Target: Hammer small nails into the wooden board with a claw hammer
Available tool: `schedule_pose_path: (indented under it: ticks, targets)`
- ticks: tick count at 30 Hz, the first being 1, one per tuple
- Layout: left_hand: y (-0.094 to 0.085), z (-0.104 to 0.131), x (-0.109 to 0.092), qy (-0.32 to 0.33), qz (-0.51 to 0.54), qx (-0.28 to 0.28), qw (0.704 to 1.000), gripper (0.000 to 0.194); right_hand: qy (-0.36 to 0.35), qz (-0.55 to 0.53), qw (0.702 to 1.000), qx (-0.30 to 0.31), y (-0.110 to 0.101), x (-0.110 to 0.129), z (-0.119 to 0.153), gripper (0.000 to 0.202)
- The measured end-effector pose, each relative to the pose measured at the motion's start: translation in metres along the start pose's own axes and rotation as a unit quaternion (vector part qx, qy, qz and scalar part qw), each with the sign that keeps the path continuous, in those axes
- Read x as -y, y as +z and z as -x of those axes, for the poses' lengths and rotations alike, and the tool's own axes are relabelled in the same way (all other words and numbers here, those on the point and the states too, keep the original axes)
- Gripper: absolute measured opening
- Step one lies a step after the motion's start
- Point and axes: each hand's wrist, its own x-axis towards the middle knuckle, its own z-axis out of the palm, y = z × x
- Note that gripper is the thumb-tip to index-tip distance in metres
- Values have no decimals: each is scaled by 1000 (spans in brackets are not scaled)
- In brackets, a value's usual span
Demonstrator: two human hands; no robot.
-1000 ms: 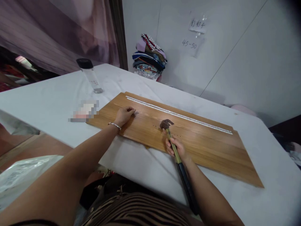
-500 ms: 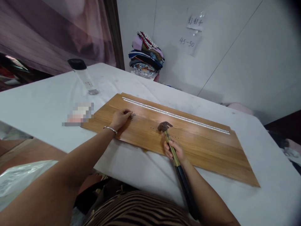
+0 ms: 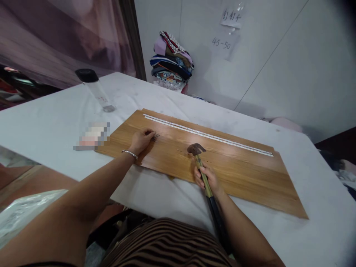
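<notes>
My left hand point(image 3: 142, 141), wearing a silver bracelet, rests near the left end of a wooden board point(image 3: 244, 174). Its thumb and forefinger are pinched together at a small cluster of thin dark nails point(image 3: 156, 137); how many are between the fingertips is hidden. In my right hand point(image 3: 208, 178) is a claw hammer point(image 3: 197, 149), gripped high on its yellow and black handle. The rusty head hovers or rests over the board's middle; I cannot tell which. Small dark dots point(image 3: 182, 151), possibly nail heads or holes, mark the wood on both sides of the head.
Two white strips point(image 3: 208, 135) run along the board's far side. The board lies on a white-covered table point(image 3: 50, 129). A clear bottle with a black lid point(image 3: 96, 91) and a blurred-out item point(image 3: 93, 136) are to the left. Folded clothes point(image 3: 172, 61) are stacked by the wall.
The hammer head has turned slightly and shifted a little to the right. My left hand stays at the nails. The whole view has tilted slightly.
</notes>
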Motion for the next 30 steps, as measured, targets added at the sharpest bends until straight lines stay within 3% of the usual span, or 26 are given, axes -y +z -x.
schedule_pose_path:
  ticks: [14,21,30]
  targets:
    - [0,-1,4,-1,13,-1,1000,27,22,0,1000,5,-3,-4,-1,44]
    - [0,1,5,2,91,-4,996,28,3,-9,1000,2,-4,-7,1,34]
    - [-1,2,1,-15,127,-16,992,25,20,-9,1000,-5,-2,-5,4,44]
